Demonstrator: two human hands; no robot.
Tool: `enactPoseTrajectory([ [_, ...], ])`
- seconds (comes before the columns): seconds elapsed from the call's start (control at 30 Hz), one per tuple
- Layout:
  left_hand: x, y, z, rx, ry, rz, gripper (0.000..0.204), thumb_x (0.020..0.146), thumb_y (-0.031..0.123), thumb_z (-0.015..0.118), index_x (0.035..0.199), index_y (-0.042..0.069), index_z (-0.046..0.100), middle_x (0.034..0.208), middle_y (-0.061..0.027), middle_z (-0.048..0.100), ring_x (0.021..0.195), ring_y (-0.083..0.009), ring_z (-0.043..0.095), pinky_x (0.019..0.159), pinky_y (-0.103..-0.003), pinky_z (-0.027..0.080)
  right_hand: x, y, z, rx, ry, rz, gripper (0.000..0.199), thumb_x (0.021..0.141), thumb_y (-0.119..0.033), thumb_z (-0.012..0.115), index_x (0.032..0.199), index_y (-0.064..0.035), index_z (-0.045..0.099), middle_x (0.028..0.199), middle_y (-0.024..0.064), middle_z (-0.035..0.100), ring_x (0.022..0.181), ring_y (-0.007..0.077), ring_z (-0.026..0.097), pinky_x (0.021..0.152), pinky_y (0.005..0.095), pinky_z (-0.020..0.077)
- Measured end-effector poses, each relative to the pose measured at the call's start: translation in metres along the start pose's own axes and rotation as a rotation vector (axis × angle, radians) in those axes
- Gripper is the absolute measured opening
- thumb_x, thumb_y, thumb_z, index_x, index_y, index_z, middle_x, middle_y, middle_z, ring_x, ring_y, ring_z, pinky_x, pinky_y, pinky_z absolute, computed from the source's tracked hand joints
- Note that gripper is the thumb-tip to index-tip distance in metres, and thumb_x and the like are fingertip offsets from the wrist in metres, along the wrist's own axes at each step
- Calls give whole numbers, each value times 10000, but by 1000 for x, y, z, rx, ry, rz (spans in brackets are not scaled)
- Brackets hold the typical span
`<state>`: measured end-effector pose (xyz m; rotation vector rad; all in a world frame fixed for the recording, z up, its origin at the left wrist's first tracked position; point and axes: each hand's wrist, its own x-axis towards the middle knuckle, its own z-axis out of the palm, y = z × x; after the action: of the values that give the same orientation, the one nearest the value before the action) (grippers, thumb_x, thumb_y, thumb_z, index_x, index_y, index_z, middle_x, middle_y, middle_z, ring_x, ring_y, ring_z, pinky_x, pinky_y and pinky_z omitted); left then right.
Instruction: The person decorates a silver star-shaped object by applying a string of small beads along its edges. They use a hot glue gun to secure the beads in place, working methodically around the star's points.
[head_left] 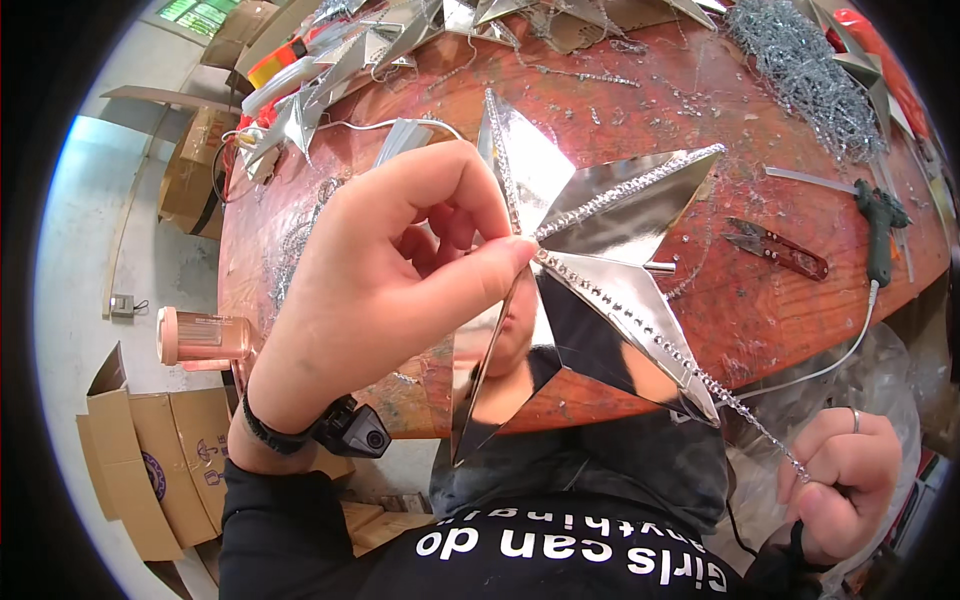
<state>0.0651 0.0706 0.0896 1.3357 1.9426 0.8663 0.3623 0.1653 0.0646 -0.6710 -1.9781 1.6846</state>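
Note:
A mirror-like silver star (600,215) with folded points is held up above the table's near edge. My left hand (410,240) is closed at its centre, thumb pressed there, the other fingers curled behind the thumb. Sparkling rhinestone trim runs along the ridges of two upper points. A length of rhinestone chain (738,408) lies along the lower right point and stretches off past its tip. Down at the lower right, my right hand (845,480) is closed round the chain's far end, a ring on one finger.
On the reddish wooden table (440,100) lie red-handled thread snips (778,248) and a dark green glue gun (880,225) with a white cord. A heap of silver chain (800,80) and more stars (295,125) sit farther back. A pinkish cup (205,337) stands at left, above cardboard boxes (165,450).

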Motion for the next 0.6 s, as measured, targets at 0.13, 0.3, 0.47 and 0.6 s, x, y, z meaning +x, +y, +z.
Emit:
enactPoseTrajectory([
  [0.13,1,-3,1,29,71,185,48,855,44,555,835,9,582,833,-21,528,735,-68,490,629,-225,394,0,3,1,-28,-44,-56,249,725,-124,610,516,-31,511,557,80,534,397,129,516,374,226,402],
  [0.3,3,-10,0,422,122,661,189,801,77,527,894,23,681,903,-92,535,759,-163,506,685,-270,396,0,3,2,-26,-59,-50,248,736,-116,620,525,-27,524,564,82,538,407,136,530,382,229,413],
  [0.47,6,-11,-5,711,126,827,391,835,331,431,920,93,729,930,-85,540,808,-221,492,716,-340,404,-1,2,3,-38,-55,-61,237,723,-101,617,523,-24,516,557,83,532,406,140,531,383,231,421],
  [0.6,7,-14,-8,829,147,890,441,850,368,389,911,110,742,936,-87,547,831,-243,492,724,-373,408,-2,0,4,-7,-54,-19,216,703,-84,607,523,-22,504,562,86,536,409,141,534,389,233,430],
])
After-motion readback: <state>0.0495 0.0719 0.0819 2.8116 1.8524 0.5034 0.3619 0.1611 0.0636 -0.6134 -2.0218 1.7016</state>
